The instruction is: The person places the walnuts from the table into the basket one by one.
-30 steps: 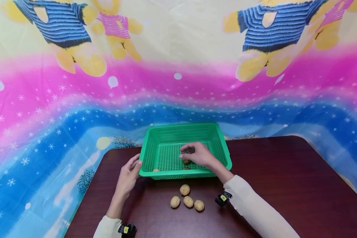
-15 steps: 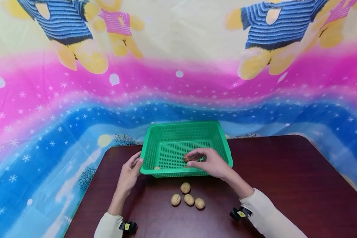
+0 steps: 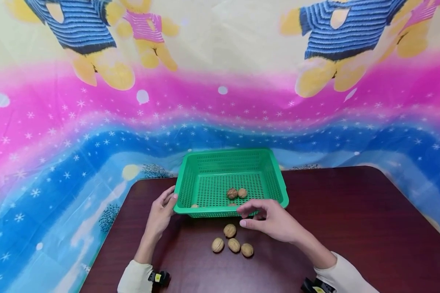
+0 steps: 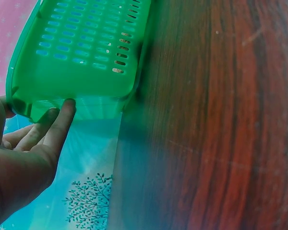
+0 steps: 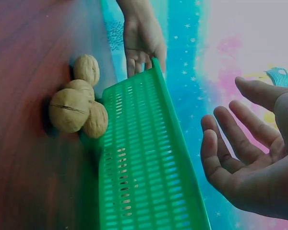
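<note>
A green perforated plastic basket (image 3: pixel 280 179) stands on the dark table. My left hand (image 3: pixel 159 217) grips its left front corner, thumb at the rim and fingers (image 4: pixel 62 125) against the outer wall. My right hand (image 3: pixel 278 223) hovers in front of the basket's right front side, holding nothing, fingers loosely bent and apart from the thumb. Inside the basket a darker walnut (image 3: pixel 232 193) and a lighter walnut (image 3: pixel 243 193) lie side by side. Other nuts by the front wall are partly hidden. Several walnuts (image 3: pixel 234 245) lie clustered on the table before the basket.
The reddish-brown table (image 3: pixel 352 219) extends on both sides of the basket. A patterned cloth backdrop (image 3: pixel 220 134) hangs close behind the basket and round the table. Both wrists wear black cameras (image 3: pixel 159 278) over light sleeves.
My right hand has let go of the darker walnut inside the basket and drawn back over the front rim toward me. My left hand has stayed at the basket's corner.
</note>
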Demonstrator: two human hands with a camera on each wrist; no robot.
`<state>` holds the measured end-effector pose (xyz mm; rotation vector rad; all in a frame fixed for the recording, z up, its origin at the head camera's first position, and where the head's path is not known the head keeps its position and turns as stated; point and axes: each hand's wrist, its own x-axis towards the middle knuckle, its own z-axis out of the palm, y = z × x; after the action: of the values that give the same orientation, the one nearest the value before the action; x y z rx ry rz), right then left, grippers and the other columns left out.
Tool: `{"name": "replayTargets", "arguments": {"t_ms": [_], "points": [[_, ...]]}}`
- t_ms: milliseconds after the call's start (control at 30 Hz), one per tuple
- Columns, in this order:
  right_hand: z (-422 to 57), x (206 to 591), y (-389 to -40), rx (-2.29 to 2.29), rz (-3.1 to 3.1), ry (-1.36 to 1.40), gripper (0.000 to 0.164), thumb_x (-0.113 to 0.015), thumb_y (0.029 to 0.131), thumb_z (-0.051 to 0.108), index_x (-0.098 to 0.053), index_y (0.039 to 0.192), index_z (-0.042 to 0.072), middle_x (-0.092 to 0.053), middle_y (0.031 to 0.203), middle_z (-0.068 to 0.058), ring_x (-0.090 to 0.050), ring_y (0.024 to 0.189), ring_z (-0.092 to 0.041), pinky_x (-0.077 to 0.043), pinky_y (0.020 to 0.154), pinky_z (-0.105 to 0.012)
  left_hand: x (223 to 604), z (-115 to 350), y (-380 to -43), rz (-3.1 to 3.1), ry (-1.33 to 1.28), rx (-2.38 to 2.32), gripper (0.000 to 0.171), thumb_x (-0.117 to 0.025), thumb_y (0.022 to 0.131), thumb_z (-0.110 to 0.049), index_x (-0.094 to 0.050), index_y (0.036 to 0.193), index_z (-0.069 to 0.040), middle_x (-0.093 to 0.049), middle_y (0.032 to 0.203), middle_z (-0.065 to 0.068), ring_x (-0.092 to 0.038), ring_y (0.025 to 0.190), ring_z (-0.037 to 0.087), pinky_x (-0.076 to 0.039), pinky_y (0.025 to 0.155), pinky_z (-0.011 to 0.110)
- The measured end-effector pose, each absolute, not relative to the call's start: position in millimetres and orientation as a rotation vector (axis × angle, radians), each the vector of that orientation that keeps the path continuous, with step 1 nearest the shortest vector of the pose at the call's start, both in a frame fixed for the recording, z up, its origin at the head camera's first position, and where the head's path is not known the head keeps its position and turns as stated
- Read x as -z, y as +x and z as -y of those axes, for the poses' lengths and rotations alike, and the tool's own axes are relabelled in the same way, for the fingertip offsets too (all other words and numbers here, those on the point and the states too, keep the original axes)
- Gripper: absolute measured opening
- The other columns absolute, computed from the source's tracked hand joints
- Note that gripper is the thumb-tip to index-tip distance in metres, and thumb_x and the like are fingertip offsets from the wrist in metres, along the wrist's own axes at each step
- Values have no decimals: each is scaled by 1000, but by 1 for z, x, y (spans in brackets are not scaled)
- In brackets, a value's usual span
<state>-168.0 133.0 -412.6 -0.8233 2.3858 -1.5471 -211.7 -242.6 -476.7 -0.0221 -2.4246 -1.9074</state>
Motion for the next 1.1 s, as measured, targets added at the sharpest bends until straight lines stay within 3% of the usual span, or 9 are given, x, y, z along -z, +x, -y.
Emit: {"name": "replayTargets", "arguments": {"t_ms": [400, 633, 933, 1100], "points": [[-151, 438, -152, 1530, -2352, -814, 27, -81, 99, 31, -78, 122, 17, -78, 118, -3, -72, 102, -9, -59, 80, -27, 476, 241, -213, 2414, -13, 1917, 60, -55, 114, -39, -42, 166, -13, -56, 159, 20, -64, 136, 38, -60, 89, 23], [-157, 457, -147, 1519, -2298, -809, 32, -80, 99, 30, -77, 125, 12, -77, 123, -17, -74, 100, -6, -61, 81, -27, 476, 242, -211, 2415, -23, 1912, 60, -56, 113, -41, -42, 166, -15, -57, 158, 19, -65, 134, 37, -60, 89, 23], [-158, 474, -147, 1509, -2290, -867, 40, -80, 99, 26, -74, 128, 0, -74, 126, -23, -77, 105, -21, -63, 83, -27, 479, 242, -212, 2404, -28, 1934, 60, -56, 113, -41, -43, 166, -15, -57, 158, 19, -65, 135, 36, -60, 89, 22], [-155, 479, -149, 1488, -2304, -896, 38, -81, 98, 19, -74, 129, -1, -75, 125, -22, -77, 103, -21, -62, 77, -27, 478, 242, -211, 2407, -9, 1932, 59, -56, 113, -41, -43, 165, -16, -59, 157, 19, -69, 130, 32, -61, 89, 23]]}}
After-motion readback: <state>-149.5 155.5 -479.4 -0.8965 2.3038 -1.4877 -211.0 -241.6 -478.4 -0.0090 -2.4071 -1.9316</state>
